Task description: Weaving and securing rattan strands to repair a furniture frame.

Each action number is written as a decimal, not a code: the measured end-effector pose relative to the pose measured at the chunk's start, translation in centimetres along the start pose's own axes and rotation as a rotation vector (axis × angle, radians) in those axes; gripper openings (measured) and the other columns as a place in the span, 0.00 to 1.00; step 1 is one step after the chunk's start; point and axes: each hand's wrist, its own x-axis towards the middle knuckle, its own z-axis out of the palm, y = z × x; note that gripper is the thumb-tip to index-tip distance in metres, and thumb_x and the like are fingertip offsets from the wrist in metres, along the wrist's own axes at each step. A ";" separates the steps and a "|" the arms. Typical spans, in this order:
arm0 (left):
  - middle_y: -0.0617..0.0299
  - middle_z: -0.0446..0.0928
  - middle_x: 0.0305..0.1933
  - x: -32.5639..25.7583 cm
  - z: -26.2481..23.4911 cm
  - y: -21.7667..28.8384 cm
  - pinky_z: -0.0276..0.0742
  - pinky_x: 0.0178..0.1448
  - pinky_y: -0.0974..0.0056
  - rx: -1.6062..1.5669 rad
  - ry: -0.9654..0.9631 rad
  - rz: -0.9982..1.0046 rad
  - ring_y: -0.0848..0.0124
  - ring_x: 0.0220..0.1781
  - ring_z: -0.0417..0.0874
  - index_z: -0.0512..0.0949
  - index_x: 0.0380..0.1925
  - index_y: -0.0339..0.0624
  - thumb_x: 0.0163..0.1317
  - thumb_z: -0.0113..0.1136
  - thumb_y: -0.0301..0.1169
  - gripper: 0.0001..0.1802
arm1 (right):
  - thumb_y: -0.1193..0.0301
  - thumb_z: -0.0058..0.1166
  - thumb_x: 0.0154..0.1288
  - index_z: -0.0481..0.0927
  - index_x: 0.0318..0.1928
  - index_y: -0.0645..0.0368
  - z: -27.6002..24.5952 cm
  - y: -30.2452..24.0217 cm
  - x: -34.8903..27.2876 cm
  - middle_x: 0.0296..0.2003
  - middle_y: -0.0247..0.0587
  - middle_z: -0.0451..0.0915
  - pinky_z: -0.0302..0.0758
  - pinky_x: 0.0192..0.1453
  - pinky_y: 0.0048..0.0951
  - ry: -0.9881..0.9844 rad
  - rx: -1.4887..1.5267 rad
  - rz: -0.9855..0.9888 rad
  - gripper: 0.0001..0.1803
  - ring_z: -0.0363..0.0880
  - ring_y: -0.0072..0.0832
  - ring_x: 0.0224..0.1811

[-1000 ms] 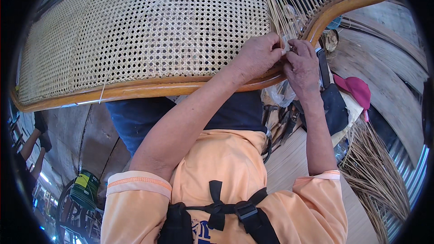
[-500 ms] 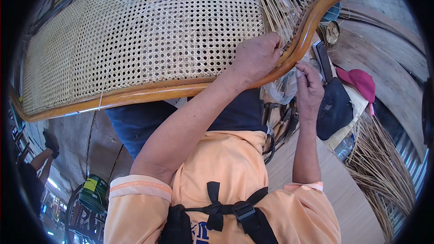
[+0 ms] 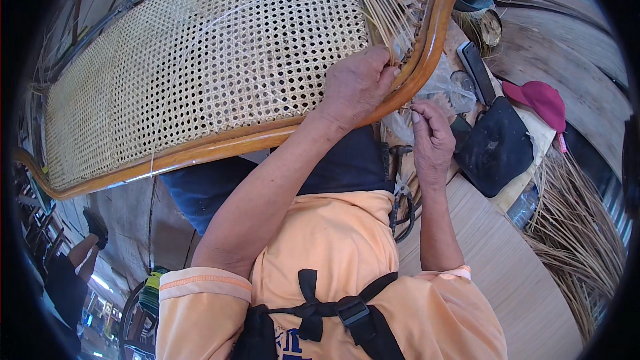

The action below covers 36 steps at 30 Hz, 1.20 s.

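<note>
A pale woven cane panel [image 3: 220, 60] stretches across my lap inside a glossy curved wooden frame [image 3: 437, 33]. Loose cane strands [image 3: 383, 10] span its right end, where the weave is unfinished. My left hand [image 3: 357, 87] rests on the panel by the frame's inner edge, fingers closed around what look like cane strands. Just outside the frame's near edge, my right hand [image 3: 433, 140] has thumb and forefinger pinched together. A thin dark bit shows at those fingertips, too small to name.
To the right lie a black pad [image 3: 497, 147], a dark handheld object [image 3: 477, 70], a red cap [image 3: 539, 107], a clear plastic bag [image 3: 450, 83] and a bundle of cane [image 3: 573, 240]. A wooden board [image 3: 493, 253] is beside me. Another person's leg [image 3: 83, 250] shows at far left.
The panel and its surroundings have shifted and turned in view. My right hand has come left, close to the frame's near edge. My left hand keeps its hold at the same corner.
</note>
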 end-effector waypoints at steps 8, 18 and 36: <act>0.56 0.78 0.28 -0.3 -0.4 -0.1 0.74 0.35 0.67 -0.128 -0.024 -0.036 0.69 0.29 0.80 0.77 0.35 0.39 0.56 0.60 0.31 0.08 | 0.81 0.50 0.62 0.78 0.39 0.65 -2.3 1.6 -0.5 0.38 0.36 0.78 0.70 0.48 0.21 0.105 0.077 0.149 0.06 0.74 0.21 0.42; 0.54 0.77 0.31 -0.2 -0.3 0.2 0.75 0.37 0.65 -0.038 0.021 0.118 0.62 0.32 0.81 0.77 0.33 0.38 0.55 0.59 0.28 0.06 | 0.79 0.50 0.63 0.78 0.40 0.65 -3.8 3.4 -0.6 0.36 0.34 0.77 0.70 0.46 0.20 0.176 0.170 0.300 0.06 0.73 0.19 0.40; 0.57 0.76 0.24 0.3 -0.1 0.7 0.73 0.32 0.67 -0.091 -0.023 -0.073 0.71 0.25 0.78 0.75 0.40 0.41 0.58 0.59 0.31 0.11 | 0.72 0.49 0.58 0.79 0.39 0.57 0.2 7.2 1.8 0.33 0.48 0.77 0.72 0.45 0.39 -0.280 -0.470 0.051 0.09 0.76 0.46 0.41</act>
